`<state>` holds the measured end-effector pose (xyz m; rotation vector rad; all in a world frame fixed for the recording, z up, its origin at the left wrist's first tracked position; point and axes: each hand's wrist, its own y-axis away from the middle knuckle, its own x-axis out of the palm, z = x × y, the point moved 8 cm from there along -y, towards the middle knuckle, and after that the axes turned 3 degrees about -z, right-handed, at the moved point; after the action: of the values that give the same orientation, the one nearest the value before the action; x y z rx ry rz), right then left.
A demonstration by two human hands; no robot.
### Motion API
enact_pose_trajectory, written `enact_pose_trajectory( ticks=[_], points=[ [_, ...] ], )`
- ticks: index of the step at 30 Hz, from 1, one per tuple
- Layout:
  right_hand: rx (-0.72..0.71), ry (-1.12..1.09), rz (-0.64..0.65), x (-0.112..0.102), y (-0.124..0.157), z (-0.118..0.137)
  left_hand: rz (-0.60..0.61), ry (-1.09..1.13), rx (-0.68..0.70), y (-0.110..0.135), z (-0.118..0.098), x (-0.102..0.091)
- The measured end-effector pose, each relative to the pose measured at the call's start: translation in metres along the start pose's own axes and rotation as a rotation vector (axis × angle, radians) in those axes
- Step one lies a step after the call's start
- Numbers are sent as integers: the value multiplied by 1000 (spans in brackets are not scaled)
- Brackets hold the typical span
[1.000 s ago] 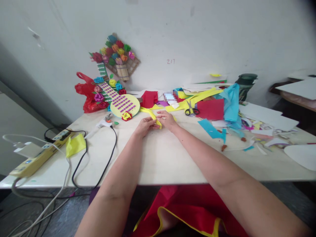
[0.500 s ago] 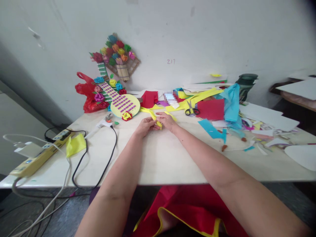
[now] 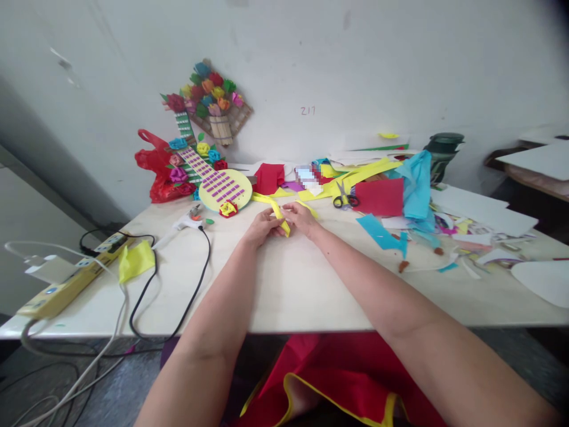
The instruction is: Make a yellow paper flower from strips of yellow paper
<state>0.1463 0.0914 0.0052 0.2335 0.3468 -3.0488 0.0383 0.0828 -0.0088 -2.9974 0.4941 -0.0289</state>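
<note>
A folded yellow paper strip (image 3: 280,219) runs between my two hands above the white table (image 3: 293,290). My left hand (image 3: 265,228) is closed on the strip's near end, thumb on top. From the other side, the bent fingers of my right hand (image 3: 300,216) press on the same strip. One end of the yellow paper trails back to the left, towards a round yellow paper guitar (image 3: 226,188) with purple stripes. Another yellow piece (image 3: 308,207) lies just behind my right hand. The exact fingertip contact is too small to make out.
A glue gun (image 3: 189,222) with a black cord and a power strip (image 3: 66,284) lie at the left. Scissors (image 3: 344,198), red paper (image 3: 380,197), blue crepe paper (image 3: 416,184) and scraps cover the right side. A phone (image 3: 306,177) lies at the back.
The yellow strip has tilted slightly, with more of its length showing between my hands. My fingers have shifted a little; both arms stay almost in place.
</note>
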Motion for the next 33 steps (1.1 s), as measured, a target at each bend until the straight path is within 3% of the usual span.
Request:
enact_pose_trajectory(
  ticks=[7, 12, 24, 33],
  points=[
    [95, -130, 99, 5, 3, -4, 31, -91, 27, 6, -9, 7],
    [95, -131, -1, -6, -5, -15, 69, -110, -31, 7, -9, 13],
    [91, -246, -212, -21, -5, -11, -97, -25, -54, -1, 4, 5],
    [119, -161, -175, -18, -3, -11, -100, -204, -1, -1, -4, 5]
  ],
)
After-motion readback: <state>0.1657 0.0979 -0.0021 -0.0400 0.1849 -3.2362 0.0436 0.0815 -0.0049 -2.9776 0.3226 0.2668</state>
